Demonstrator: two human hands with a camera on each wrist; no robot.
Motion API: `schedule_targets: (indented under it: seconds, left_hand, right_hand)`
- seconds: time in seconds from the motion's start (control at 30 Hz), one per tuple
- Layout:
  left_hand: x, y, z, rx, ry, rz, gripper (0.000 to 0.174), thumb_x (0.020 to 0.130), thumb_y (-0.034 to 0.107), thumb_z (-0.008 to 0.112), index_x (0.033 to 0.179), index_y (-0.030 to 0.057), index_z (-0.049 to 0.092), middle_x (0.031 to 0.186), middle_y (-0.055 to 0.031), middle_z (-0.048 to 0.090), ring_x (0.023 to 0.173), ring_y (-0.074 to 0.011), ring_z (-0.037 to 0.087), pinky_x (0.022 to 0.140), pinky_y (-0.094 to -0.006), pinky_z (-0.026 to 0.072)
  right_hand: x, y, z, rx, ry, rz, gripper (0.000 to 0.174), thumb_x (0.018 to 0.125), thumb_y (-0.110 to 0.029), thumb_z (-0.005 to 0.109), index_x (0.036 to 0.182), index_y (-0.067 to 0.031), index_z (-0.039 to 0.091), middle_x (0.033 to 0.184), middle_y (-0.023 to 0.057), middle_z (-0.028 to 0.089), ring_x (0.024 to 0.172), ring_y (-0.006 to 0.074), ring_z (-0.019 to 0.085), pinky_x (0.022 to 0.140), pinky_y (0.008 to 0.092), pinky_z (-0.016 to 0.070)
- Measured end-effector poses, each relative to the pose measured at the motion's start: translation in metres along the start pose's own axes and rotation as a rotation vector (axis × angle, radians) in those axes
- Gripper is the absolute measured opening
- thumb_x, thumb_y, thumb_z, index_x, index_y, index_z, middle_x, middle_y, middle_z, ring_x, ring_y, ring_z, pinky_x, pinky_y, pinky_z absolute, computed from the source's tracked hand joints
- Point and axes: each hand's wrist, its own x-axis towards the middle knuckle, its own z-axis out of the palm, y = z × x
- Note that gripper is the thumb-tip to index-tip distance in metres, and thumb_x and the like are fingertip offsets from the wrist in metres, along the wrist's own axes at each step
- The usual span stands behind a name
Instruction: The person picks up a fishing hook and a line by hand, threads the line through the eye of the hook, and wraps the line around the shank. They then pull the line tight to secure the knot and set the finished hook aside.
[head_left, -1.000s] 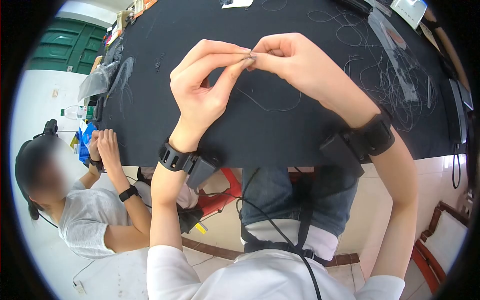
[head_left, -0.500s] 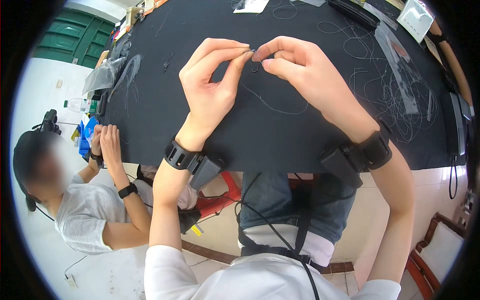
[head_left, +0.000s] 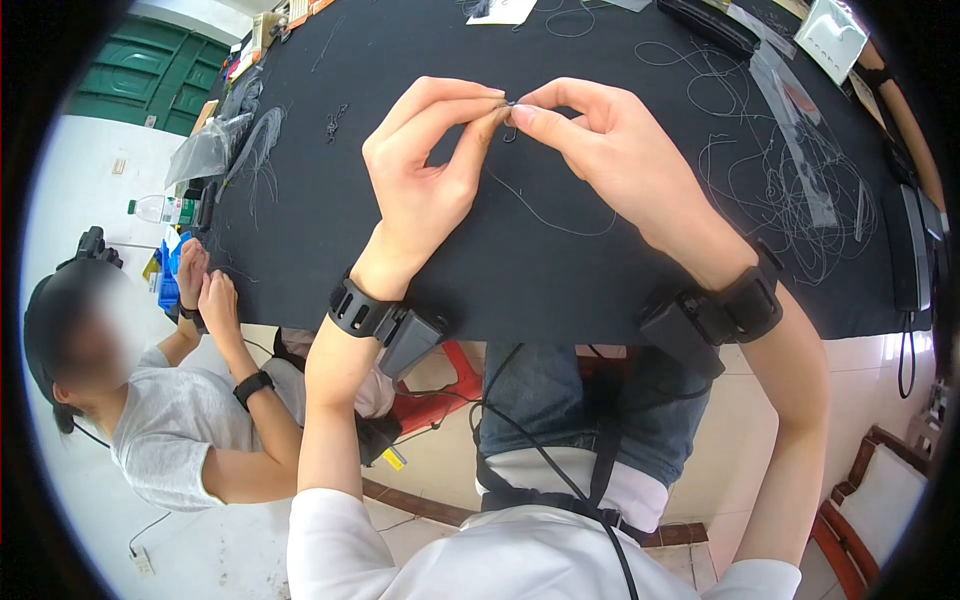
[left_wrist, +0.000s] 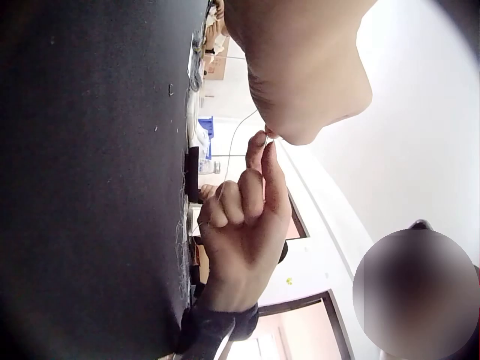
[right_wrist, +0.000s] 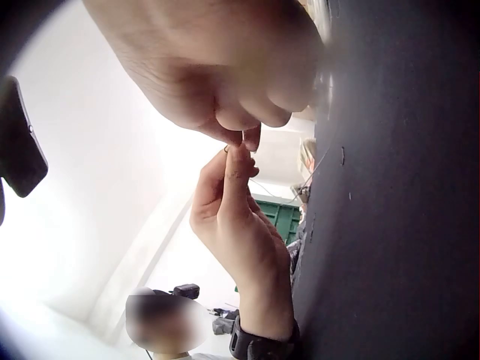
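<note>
- A thin line is running from between my fingertips and curving away below them.
- My left hand is pinching it between thumb and fingers.
- My right hand is pinching it just beside, thumb against forefinger.
- Both hands are hovering above the black worktop.
- Tangled line is lying well to the right.

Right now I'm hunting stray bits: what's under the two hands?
Black tabletop and a thin curved line show between them; in the head view, left hand and right hand cover whatever is directly beneath.
</note>
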Motion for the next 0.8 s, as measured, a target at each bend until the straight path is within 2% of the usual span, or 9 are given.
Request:
schedule_targets:
  seconds: [0.23, 0.47, 0.8]
  left_hand:
    - [0.0015, -0.0006, -0.0012, -0.007, -0.045, 0.001, 0.011, 0.07, -0.005, 0.065, 0.08, -0.0004, 0.065, 0.08, -0.008, 0.063, 0.07, -0.0167, 0.062, 0.063, -0.0244, 0.0493]
    - [0.0012, -0.0027, 0.0003, -0.039, -0.098, -0.076, 0.012, 0.071, 0.0, 0.067, 0.083, 0.0013, 0.067, 0.084, -0.0071, 0.065, 0.074, -0.0164, 0.063, 0.066, -0.0238, 0.05]
    - [0.0027, -0.0037, 0.0013, 0.008, -0.106, -0.037, 0.015, 0.072, 0.001, 0.066, 0.087, 0.0019, 0.067, 0.091, -0.0073, 0.065, 0.079, -0.0172, 0.064, 0.068, -0.0238, 0.0512]
  right_hand:
    - [-0.0005, 0.0009, 0.0016, 0.067, 0.02, -0.039, 0.023, 0.086, -0.02, 0.053, 0.093, 0.0012, 0.06, 0.057, -0.0011, 0.051, 0.047, 0.0024, 0.04, 0.043, 0.0207, 0.0293]
    - [0.0002, 0.0018, -0.0022, 0.044, -0.003, -0.022, 0.022, 0.085, -0.018, 0.052, 0.093, 0.0012, 0.059, 0.06, -0.0003, 0.052, 0.049, 0.0024, 0.04, 0.044, 0.0202, 0.0307]
    - [0.0004, 0.0016, -0.0029, 0.054, -0.028, -0.004, 0.021, 0.085, -0.018, 0.051, 0.092, 0.0007, 0.059, 0.06, -0.0018, 0.051, 0.049, 0.002, 0.04, 0.044, 0.0195, 0.0299]
